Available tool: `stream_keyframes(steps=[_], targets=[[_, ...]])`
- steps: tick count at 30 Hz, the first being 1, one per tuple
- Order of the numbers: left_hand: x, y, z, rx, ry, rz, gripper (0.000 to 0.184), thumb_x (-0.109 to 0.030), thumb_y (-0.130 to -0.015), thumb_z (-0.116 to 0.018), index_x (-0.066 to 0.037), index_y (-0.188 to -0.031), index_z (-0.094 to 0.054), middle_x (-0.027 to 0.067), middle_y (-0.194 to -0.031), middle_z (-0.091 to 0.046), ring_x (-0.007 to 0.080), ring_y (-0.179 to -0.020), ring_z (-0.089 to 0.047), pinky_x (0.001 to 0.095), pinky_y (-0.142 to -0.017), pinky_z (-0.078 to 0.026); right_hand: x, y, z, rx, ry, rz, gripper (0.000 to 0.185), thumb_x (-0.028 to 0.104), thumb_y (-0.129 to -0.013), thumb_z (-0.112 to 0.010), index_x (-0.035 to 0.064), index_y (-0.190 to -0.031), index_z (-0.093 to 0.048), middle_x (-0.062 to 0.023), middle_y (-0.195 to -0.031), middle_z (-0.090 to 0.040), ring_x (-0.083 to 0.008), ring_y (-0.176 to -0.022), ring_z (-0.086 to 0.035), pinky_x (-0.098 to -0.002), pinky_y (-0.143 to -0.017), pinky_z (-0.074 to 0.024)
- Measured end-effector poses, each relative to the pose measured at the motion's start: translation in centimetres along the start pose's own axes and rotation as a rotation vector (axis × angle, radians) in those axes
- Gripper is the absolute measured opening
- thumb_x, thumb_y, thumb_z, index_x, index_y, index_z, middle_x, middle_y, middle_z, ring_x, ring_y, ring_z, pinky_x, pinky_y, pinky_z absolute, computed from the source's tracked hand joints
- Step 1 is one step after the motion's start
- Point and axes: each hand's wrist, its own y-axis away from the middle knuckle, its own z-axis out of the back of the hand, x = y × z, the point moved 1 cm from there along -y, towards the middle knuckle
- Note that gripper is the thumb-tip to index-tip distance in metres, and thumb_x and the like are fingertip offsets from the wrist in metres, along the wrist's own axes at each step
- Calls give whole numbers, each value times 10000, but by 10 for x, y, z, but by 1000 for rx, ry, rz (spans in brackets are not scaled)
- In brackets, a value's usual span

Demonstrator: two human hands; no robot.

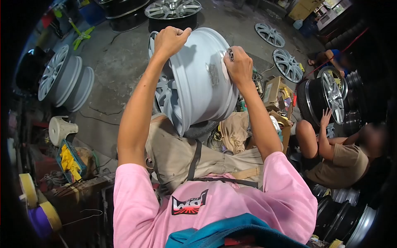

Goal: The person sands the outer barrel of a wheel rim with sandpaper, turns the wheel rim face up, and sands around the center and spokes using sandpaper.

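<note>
In the head view, the grey wheel rim (194,78) stands on its edge in front of the person, between the two forearms and just beyond the beige cloth (175,153) over the lap. Its spoked face turns to the left and its broad barrel faces the person. A dark round object (201,129) shows beneath it; whether that bears the weight is unclear.

The left hand (170,42) is closed, fingers curled over the upper edge of the rim on the spoked side. The right hand (239,66) is bent in narrowly against the opposite edge, beside a whitish area and near a dark, rough-looking patch (213,73) on the barrel. Something small and dark shows at its fingertips, but I cannot tell whether it is gripped.

The rim looks like metal: stiff, hollow and fairly heavy, unlikely to flex under a squeeze. Its round shape would let it roll or tip if held on one side only. The matt grey surface seems easy to scuff, and perhaps slippery if dusty. The raised lips at both ends give the surest hold, one hand on each; the spokes offer another, while the smooth barrel gives little to grip.
</note>
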Motion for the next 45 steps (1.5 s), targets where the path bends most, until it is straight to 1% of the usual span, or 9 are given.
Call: stream_keyframes(steps=[10,12,16,28,34,36,38,40,45], targets=[[0,-3,-3,57,-36,14,551,-542,-928,-635,-55,-714,-781,142,-611,-681,355,-655,-701,442,-679,-531,-3,-4,3,85,-49,45,169,135,-891,-722,18,-920,-604,-179,-971,-629,-441,-820,-672,-535,-728,-533],[5,0,-3,4,17,-6,622,-582,-948,-644,-36,-657,-710,84,-568,-620,253,-594,-646,404,-676,-512,1,-9,1,97,-24,58,159,133,-890,-720,20,-922,-612,-177,-972,-629,-440,-816,-673,-532,-724,-534],[7,2,-5,-76,26,-15,623,-577,-953,-640,-27,-668,-712,87,-573,-630,254,-599,-654,409,-675,-513,2,26,19,151,-66,-55,141,132,-891,-711,27,-947,-634,-179,-988,-640,-442,-836,-677,-530,-733,-536],[4,-1,-10,-72,37,-63,611,-578,-942,-658,-28,-690,-741,100,-600,-661,256,-619,-673,403,-678,-525,1,29,14,144,-72,-49,137,136,-915,-695,19,-937,-628,-177,-965,-642,-450,-817,-667,-539,-722,-529],[5,0,-2,-4,1,-1,600,-571,-944,-653,-41,-675,-735,101,-584,-649,271,-595,-664,403,-665,-524,1,10,6,60,-73,-37,198,164,-896,-711,5,-916,-595,-199,-935,-639,-460,-822,-656,-533,-714,-514],[1,2,-5,-41,31,0,514,-510,-903,-640,-61,-693,-775,139,-609,-682,350,-654,-701,445,-686,-537,0,21,10,70,-56,-58,188,154,-892,-708,8,-911,-592,-195,-927,-639,-453,-836,-656,-527,-719,-513],[-3,4,-2,47,39,34,509,-513,-906,-642,-65,-711,-787,136,-618,-690,349,-672,-710,440,-701,-543,0,30,13,78,-63,-81,182,147,-887,-708,9,-909,-592,-194,-922,-639,-448,-833,-659,-527,-726,-516],[2,-3,-6,2,3,-12,583,-568,-941,-653,-41,-723,-774,115,-615,-678,274,-619,-687,405,-685,-535,-4,10,1,36,-77,-26,181,145,-884,-710,9,-904,-593,-192,-913,-641,-448,-808,-655,-532,-723,-514],[5,0,0,-13,35,-2,594,-575,-943,-645,-38,-724,-775,105,-610,-680,272,-615,-683,407,-676,-529,3,1,1,27,-59,-49,175,165,-897,-705,11,-895,-622,-191,-895,-642,-435,-809,-651,-513,-724,-504]])
